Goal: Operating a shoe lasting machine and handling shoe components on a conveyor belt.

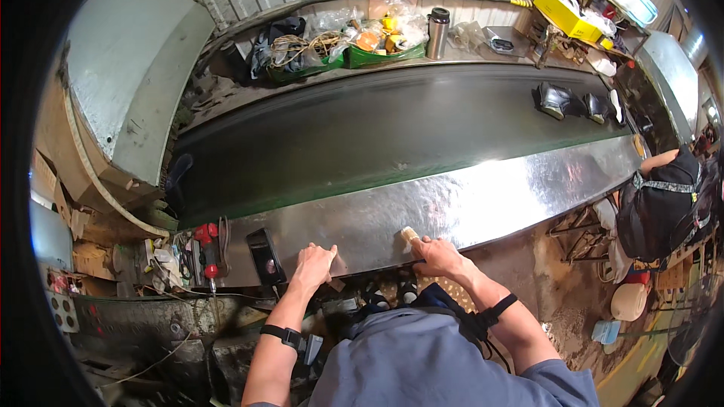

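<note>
Fingers of our right hand [437, 255] curl around a pale pad [409, 234], pressing it on the steel ledge [483, 200] before the belt [377, 136]. Our left hand [313, 264] rests empty, fingers bent, on the ledge edge. Wiping looks barely begun; most steel remains.

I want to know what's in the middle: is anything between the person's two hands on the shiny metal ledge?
No: in the head view only bare shiny metal ledge lies between the left hand and right hand.
</note>
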### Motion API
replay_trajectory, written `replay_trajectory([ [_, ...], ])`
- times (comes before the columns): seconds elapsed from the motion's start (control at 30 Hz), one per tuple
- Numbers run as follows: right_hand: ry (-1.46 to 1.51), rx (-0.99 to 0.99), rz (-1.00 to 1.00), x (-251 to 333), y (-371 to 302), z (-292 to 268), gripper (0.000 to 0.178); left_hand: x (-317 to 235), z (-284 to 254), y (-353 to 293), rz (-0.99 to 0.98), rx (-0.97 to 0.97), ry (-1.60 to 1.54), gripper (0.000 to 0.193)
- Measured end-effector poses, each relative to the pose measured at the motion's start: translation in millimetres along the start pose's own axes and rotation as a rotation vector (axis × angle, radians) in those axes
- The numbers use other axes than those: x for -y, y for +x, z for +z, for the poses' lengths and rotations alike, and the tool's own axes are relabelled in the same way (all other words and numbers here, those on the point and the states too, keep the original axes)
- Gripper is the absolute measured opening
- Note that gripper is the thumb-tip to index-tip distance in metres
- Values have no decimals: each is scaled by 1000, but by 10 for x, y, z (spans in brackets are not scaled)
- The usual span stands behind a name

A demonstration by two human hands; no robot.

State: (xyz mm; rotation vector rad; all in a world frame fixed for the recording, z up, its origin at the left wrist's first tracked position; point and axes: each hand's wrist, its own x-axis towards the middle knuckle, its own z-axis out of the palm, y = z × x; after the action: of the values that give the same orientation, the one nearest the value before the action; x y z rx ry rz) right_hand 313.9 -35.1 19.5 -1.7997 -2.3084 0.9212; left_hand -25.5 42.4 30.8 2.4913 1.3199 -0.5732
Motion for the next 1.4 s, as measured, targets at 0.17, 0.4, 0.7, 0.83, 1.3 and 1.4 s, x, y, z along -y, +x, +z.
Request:
replay_trajectory([
  [0.17,66,56,43,31,-15,-99,41,-19,-27,-15,6,-15,-5,73],
  [0.4,10,38,-26,-79,9,-48,50,-60,-26,-50,7,-63,9,59],
  [0.7,163,109,-60,-246,6,34,46,-32,273,-4,-39,-112,100,65],
  [0.83,-4,91,-21,-70,189,-231,50,9,220,12,-17,-166,51,66],
  [1.3,295,67,43,315,702,-490,56,3366,-630,-372,-770,-364,-596,54],
  [1.4,327,-77,62,411,899,-430,54,3915,-558,-258,-968,-292,-150,81],
])
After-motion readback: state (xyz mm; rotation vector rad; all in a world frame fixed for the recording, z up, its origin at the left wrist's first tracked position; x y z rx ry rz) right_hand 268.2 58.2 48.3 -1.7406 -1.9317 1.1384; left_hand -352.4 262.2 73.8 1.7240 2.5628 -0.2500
